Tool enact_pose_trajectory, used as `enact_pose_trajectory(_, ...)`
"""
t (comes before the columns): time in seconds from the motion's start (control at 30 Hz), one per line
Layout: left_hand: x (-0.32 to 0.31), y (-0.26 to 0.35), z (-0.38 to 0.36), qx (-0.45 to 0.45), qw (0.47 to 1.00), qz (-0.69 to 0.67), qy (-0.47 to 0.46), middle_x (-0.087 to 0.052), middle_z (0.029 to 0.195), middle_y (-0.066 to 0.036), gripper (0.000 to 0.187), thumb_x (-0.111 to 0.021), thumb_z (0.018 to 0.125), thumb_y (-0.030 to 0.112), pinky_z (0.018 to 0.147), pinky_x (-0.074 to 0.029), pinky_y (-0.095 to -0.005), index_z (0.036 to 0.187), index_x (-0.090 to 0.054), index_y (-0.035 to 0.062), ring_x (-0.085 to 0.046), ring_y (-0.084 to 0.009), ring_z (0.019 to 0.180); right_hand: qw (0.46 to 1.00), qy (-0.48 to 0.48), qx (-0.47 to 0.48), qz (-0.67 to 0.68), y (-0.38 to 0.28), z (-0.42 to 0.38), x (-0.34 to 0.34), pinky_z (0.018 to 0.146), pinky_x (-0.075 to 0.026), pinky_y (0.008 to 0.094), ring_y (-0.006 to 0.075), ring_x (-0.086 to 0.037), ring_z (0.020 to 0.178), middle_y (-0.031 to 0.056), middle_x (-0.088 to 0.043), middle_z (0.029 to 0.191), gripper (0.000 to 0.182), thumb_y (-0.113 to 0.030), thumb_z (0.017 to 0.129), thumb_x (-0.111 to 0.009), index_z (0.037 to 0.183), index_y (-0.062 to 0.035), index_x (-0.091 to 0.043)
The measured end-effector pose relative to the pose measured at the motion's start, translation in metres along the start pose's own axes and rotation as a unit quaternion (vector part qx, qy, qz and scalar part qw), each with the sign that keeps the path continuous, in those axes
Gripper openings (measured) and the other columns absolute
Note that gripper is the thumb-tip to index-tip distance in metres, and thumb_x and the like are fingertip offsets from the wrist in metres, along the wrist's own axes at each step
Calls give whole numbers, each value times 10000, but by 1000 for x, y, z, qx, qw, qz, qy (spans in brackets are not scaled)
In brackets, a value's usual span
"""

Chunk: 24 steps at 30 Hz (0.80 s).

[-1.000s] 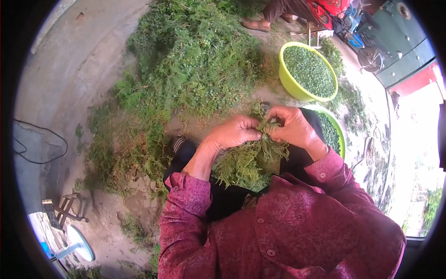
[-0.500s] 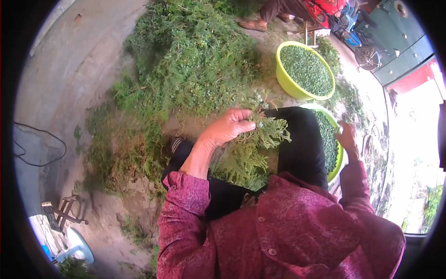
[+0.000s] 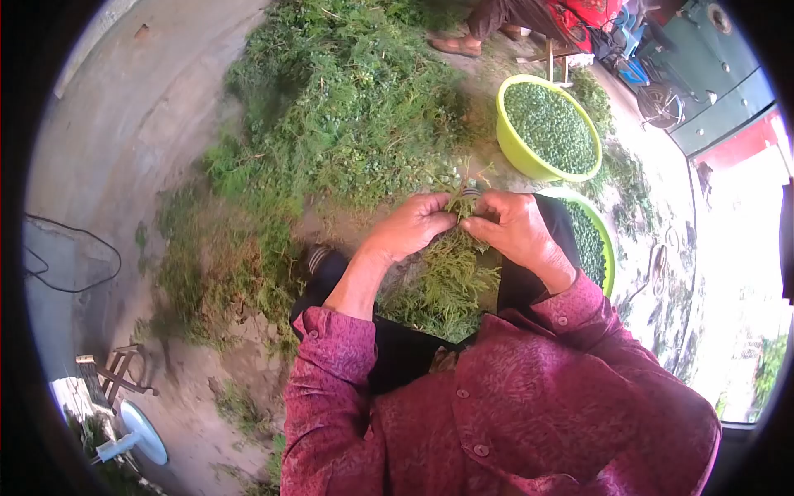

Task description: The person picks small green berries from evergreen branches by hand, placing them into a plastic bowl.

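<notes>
An evergreen sprig (image 3: pixel 460 202) with flat, scaly leaves is pinched between the thumb and fingers of my left hand (image 3: pixel 407 228), above my lap. My right hand (image 3: pixel 519 233) has its thumb and forefinger closed on the same sprig from the other side. Any small piece between those right fingertips is hidden. More cut greenery (image 3: pixel 447 281) lies below both hands, between my legs. Close to my right knee stands a light green basin (image 3: pixel 609 263) holding small green cones or berries, partly covered by my leg and sleeve.
A yellow-green basin (image 3: pixel 529 168) full of similar green pieces stands farther ahead. A large heap of branches (image 3: pixel 347 107) spreads in front. Another person's shoe (image 3: pixel 456 46) is near a wooden stool (image 3: pixel 552 59). At lower left are a small folding stool (image 3: pixel 124 374) and a black cable (image 3: pixel 83 289).
My right hand has come from the light green basin to the sprig and closed on it. My left hand keeps its hold in nearly the same place.
</notes>
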<state>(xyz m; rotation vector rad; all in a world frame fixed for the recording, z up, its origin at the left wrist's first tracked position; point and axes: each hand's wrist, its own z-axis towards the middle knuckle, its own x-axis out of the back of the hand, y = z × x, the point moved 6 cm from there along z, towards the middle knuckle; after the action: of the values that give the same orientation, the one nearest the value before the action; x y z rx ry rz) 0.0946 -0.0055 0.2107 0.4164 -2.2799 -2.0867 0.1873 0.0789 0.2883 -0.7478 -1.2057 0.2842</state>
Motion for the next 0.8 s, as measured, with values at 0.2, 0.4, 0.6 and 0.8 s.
enact_pose_trajectory(0.2,-1,22,-6,19,997,48,61,-586,915,6,298,-565,836,246,751,-405,-237,1033,-571,23,-503,-66,809,1000,26,-7,-4,2,0,-2,477,-428,299,210,-518,476,115,-553,578,126,-131,710,-596,681,-12,-563)
enact_pose_trajectory(0.4,9,13,-10,-41,990,-114,75,-576,901,18,215,-603,814,205,790,-402,-248,956,-578,45,-517,-95,837,777,-69,-149,608,54,-17,25,398,-373,200,146,-509,518,123,-578,793,170,-191,796,-523,857,-33,-529)
enact_pose_trajectory(0.6,8,16,-14,-82,986,-127,64,-558,933,22,178,-608,808,160,808,-391,-248,954,-580,63,-503,-104,875,752,-81,-188,626,49,-39,6,421,-378,157,129,-534,590,95,-541,961,184,-155,821,-549,951,-38,-493)
enact_pose_trajectory(0.8,5,22,-13,-79,991,-58,89,-555,905,24,177,-613,810,183,780,-386,-241,935,-580,63,-486,-88,848,869,-147,-173,440,29,-19,-27,483,-351,162,20,-466,598,-48,-559,765,291,-87,800,-613,1071,-18,-536)
